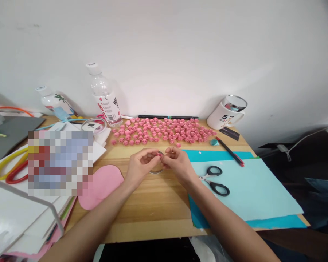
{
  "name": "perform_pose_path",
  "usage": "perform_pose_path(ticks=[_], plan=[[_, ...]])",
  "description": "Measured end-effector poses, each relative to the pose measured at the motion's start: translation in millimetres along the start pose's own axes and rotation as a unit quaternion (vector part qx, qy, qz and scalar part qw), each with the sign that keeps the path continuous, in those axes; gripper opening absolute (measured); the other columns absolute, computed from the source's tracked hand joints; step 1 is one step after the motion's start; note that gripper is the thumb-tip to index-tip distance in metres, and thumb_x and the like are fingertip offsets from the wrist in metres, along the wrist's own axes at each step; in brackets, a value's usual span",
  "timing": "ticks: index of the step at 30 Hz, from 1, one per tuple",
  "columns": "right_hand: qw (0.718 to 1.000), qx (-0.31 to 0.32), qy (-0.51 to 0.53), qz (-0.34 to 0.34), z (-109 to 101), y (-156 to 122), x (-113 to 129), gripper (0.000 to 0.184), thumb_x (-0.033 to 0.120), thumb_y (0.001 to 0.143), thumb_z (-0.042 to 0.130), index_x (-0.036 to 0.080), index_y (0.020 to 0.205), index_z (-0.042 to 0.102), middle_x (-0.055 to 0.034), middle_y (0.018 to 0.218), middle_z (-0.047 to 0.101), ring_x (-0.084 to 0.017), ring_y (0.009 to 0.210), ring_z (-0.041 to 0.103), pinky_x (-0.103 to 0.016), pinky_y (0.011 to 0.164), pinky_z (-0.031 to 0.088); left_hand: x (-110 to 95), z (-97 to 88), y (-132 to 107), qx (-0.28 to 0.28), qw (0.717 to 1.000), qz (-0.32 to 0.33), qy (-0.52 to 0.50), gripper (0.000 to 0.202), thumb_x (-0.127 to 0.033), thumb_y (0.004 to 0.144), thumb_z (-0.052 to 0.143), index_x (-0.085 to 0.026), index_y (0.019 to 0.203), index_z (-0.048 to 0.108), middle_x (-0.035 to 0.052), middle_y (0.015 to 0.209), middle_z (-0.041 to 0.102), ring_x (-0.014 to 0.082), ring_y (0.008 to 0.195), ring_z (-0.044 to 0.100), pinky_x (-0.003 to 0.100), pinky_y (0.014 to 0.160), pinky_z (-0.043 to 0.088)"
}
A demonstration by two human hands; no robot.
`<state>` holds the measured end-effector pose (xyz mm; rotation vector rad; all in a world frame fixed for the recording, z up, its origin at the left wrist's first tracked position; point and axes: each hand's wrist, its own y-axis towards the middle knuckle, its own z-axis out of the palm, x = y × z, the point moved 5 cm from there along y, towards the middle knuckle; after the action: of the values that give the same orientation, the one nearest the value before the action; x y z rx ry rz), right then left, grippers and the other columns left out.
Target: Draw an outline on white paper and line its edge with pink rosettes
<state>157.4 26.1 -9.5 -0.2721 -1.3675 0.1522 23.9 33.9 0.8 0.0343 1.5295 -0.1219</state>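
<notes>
Pink paper (101,185) lies left of the left hand (142,163), whose grip pinches a pink roll (159,154) above a ring (156,173); more rolls (165,138) dot the surface (153,207) behind. The right hand (177,162) has a narrow grip at the roll; whether it holds, I cannot tell. Scissors (211,184) lie farther right.

Left hand (140,163) and right hand (179,164) hold 1 small pink coil (159,154) at their fingertips, above a ring-shaped object (156,172). Beyond both hands lie many pink coils (177,130). Black-handled scissors (211,183) rest on pale blue paper (257,189) beside the right wrist; a pink sheet (102,185) lies left of the left hand.
</notes>
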Motion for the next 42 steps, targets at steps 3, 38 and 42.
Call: perform_pose_path(ticks=[3,38,42], plan=[[0.992,0.002,-0.085,-0.088,4,-5,8,0.020,0.022,0.056,0.061,0.020,0.072,0.049,0.0068,0.052,0.055,-0.010,0.048,0.052,-0.021,0.049,0.041,-1,0.9,0,0.002,1.000,0.008,0.020,0.017,-0.027,0.062,0.074,-0.017,0.076,0.073,0.0052,0.081,0.074,0.0198,0.077,0.068,0.030,0.075,0.054],[0.770,0.217,-0.539,-0.263,2,-17,30,0.022,0.001,0.075,0.055,0.020,0.079,0.066,-0.0010,0.080,0.065,-0.014,0.072,0.058,-0.023,0.062,0.039,-18,-17.5,0,-0.091,0.959,0.238,0.121,0.011,-0.022,0.073,0.067,-0.026,0.076,0.076,0.0026,0.083,0.071,0.0169,0.081,0.064,0.031,0.081,0.050],[0.840,0.250,-0.421,-0.234,6,-25,41,0.014,0.017,0.085,0.052,0.021,0.091,0.064,0.0012,0.076,0.065,-0.012,0.066,0.056,-0.022,0.060,0.040,-20,-25.5,1,-0.147,0.961,0.218,0.081,0.008,-0.024,0.071,0.069,-0.023,0.076,0.075,0.0029,0.085,0.070,0.0150,0.074,0.065,0.029,0.074,0.053]])
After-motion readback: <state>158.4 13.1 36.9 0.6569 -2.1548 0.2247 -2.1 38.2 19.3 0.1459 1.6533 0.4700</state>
